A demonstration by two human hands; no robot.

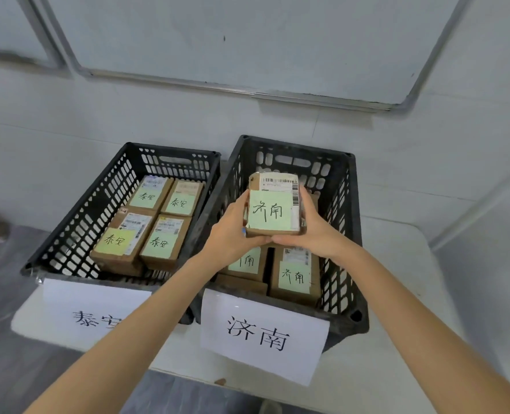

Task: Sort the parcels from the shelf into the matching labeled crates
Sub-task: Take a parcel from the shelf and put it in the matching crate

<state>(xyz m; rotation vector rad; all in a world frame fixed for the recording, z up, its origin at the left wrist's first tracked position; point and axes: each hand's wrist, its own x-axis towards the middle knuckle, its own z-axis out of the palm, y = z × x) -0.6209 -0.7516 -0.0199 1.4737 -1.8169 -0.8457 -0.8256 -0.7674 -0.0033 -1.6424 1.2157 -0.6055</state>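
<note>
Item: 济南 parcel (273,209), gripped at its sides by left hand (232,231) and right hand (315,227), above the 济南 crate (350,234). Risk: released high, it may land askew on the stacked parcels (295,271) beneath.

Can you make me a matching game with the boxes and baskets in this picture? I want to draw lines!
Things:
1. held parcel
2. left crate
3. whiteboard
4. sign on the right crate

Places or states:
A. hangs on the wall
B. holds four 泰安 parcels
C. reads 济南
D. gripped by the left hand and right hand

Pairs: 1-D, 2-B, 3-A, 4-C.
</note>
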